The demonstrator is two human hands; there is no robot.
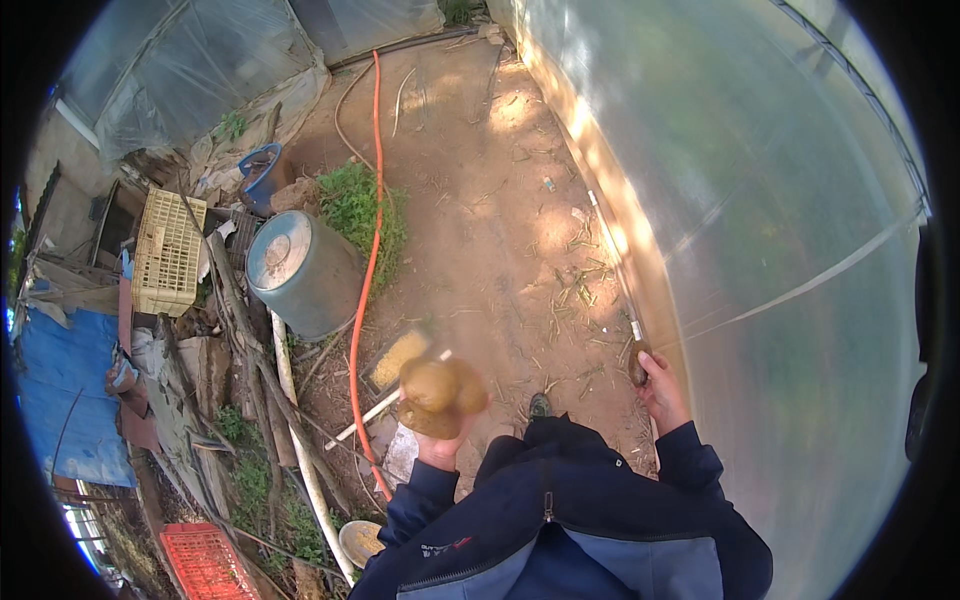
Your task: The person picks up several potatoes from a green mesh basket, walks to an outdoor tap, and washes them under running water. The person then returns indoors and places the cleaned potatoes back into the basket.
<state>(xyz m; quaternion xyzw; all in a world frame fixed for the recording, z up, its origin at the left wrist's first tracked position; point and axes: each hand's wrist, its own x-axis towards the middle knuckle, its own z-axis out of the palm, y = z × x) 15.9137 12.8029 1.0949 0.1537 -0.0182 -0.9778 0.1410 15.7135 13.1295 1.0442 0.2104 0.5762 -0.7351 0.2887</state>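
Note:
Several brown, rounded potatoes (432,388) sit piled in my left hand (445,448), which cups them from below in front of my body. Slight blur softens their edges. My right hand (663,392) is out to the right, beside the plastic sheet wall, with its fingers closed round a darker brown, oval potato (638,362). Part of that one is covered by the fingers. A shallow tray of yellow grain (400,360) lies on the ground just behind the pile in my left hand.
An orange hose (372,250) runs along the dirt floor at left. Beyond it stand a large lidded bin (305,275), a yellow crate (168,250), a red crate (208,562) and loose branches. Plastic sheeting (790,250) walls off the right. A bowl (360,542) sits low at left.

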